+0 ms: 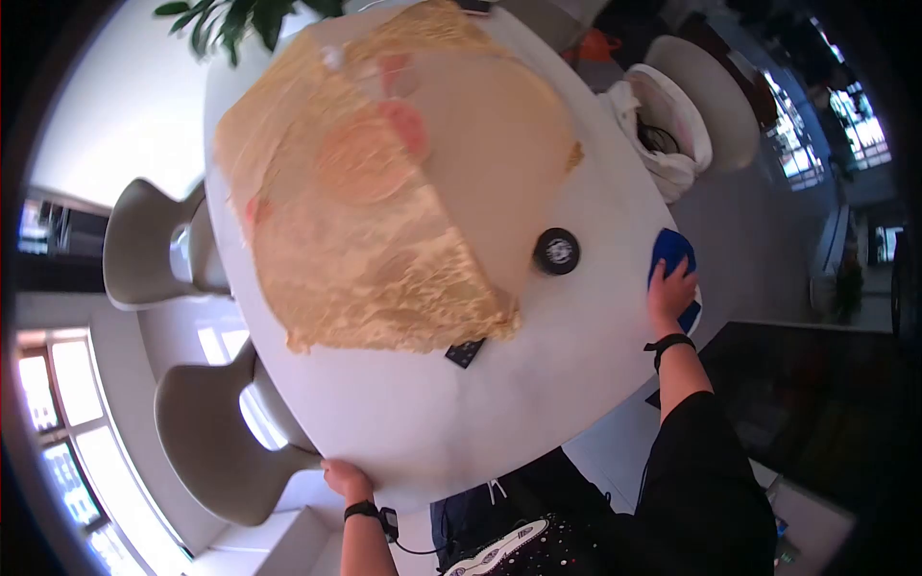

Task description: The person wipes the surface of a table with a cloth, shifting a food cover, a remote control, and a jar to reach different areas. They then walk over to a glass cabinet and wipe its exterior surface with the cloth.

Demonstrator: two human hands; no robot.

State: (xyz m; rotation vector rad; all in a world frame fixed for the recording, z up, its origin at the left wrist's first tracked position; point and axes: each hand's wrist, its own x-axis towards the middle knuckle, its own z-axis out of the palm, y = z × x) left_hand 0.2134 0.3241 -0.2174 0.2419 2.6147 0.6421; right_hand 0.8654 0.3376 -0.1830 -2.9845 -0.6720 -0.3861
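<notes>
My right hand (672,293) presses a blue cloth (665,252) against the right rim of the white oval table (403,418). Its fingers lie over the cloth, and part of the cloth sticks out on either side. Low on the left, my left hand (344,478) is closed at the table's near edge, beside a chair; some of its fingers are hidden. A round black object with a white emblem (557,252) sits on the tabletop, left of my right hand.
A crumpled, translucent yellowish cover (375,240) spreads over the table's far part, partly over a small black item (464,353). Beige chairs (216,437) stand along the left side. A white bag (663,130) rests on a seat at right. Plant leaves (254,19) hang at the top.
</notes>
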